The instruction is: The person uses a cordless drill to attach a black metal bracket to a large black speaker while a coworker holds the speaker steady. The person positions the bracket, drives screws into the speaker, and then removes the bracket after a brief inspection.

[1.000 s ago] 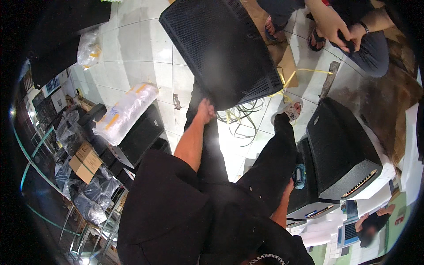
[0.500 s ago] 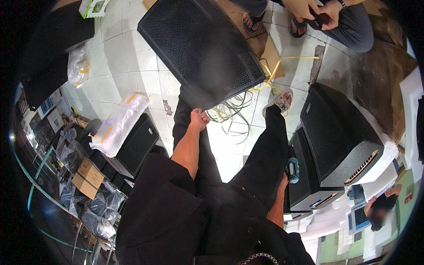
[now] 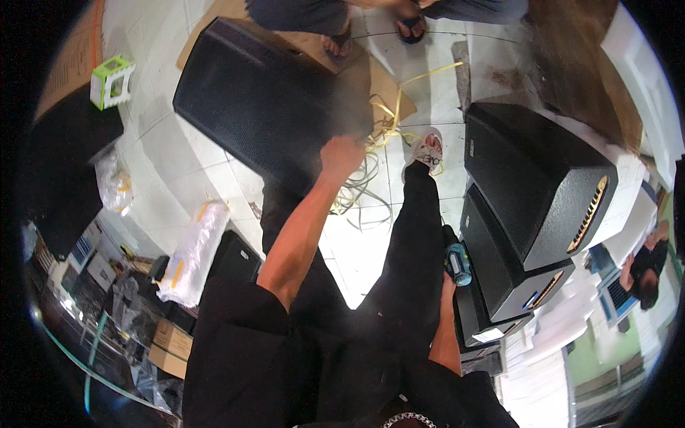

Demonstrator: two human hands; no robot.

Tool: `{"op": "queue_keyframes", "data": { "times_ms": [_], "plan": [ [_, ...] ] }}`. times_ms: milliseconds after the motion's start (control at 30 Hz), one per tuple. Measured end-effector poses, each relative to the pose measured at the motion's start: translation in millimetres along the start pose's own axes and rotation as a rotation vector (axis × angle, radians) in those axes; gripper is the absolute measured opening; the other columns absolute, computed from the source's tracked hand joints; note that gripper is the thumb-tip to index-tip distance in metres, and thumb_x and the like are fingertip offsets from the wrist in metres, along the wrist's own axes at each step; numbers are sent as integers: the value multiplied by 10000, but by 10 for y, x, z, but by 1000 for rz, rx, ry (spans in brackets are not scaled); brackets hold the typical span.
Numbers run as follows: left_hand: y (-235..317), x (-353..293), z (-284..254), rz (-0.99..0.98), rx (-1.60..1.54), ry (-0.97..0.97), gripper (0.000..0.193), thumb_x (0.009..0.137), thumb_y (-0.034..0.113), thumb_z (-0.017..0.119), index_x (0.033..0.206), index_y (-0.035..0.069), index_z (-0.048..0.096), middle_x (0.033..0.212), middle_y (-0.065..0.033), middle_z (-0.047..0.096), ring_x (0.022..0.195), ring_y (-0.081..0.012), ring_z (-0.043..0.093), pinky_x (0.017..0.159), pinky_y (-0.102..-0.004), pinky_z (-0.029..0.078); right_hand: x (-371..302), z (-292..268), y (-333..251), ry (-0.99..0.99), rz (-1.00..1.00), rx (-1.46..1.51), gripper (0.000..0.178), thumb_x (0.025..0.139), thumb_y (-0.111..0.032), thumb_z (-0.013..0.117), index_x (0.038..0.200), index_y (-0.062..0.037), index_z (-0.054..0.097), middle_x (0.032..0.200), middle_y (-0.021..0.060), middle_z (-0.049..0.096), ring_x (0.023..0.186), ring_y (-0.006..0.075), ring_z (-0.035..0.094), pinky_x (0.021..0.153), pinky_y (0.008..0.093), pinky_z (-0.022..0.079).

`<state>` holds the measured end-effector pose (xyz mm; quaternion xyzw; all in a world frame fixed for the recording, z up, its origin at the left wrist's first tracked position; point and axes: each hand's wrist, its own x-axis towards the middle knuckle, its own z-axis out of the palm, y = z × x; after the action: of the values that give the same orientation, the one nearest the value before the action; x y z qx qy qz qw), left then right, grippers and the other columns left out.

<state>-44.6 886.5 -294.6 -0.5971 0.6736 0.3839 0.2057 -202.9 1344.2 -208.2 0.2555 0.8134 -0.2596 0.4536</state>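
A large black loudspeaker with a perforated grille lies tilted on the floor ahead of me. My left hand is at its near right corner, fingers curled in and slightly blurred. Whether the hand presses on the cabinet, and what is inside the fingers, I cannot make out. Low at my right side, my right hand is closed around the handle of a teal and black cordless drill. The drill points forward beside my right leg, close to a stack of black speakers.
Yellow strapping and loose cord coils lie by my foot. To the left are a bubble-wrapped roll, another speaker, a carton and a green-white box. Another person's sandalled feet are beyond the loudspeaker.
My left hand has reached forward from the loudspeaker's near edge to over its right corner. The view has shifted, and the other person's hands have mostly left it. The drill stays in my right hand.
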Motion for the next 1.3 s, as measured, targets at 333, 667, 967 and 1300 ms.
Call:
{"op": "queue_keyframes", "data": {
  "times_ms": [333, 667, 967, 1300],
  "plan": [
    [91, 481, 45, 231, 335, 50, 304, 876, 247, 548, 1088, 195, 760, 949, -159, 726, 851, -379, 690, 803, -466, 560, -10, 68, 566, 58, 101, 216, 352, 838, -235, 705, 1098, -2, 663, 978, 74, 662, 816, 205, 622, 706, 335, 505],
    [180, 521, -61, 273, 437, 33, 267, 908, 239, 558, 1071, 192, 764, 935, -164, 725, 829, -371, 693, 748, -452, 571, -297, 238, 186, -17, 192, 287, 362, 849, -194, 708, 1156, -15, 641, 1051, 58, 652, 866, 208, 622, 742, 339, 499],
    [196, 545, -136, 248, 334, 20, 272, 909, 268, 514, 966, 180, 764, 940, -176, 715, 902, -394, 681, 799, -482, 544, -242, 202, 336, -13, 249, 408, 391, 867, -193, 696, 1200, 0, 627, 1096, 89, 645, 921, 233, 620, 787, 350, 502],
    [45, 1305, 184, 582, 409, 415, 191, 883, 191, 543, 979, 110, 687, 970, -108, 657, 966, -313, 603, 876, -446, 446, -369, 235, 168, -83, 24, 175, 336, 888, -177, 657, 1167, 10, 657, 1076, 88, 667, 904, 233, 632, 796, 337, 510]
  ]
}}
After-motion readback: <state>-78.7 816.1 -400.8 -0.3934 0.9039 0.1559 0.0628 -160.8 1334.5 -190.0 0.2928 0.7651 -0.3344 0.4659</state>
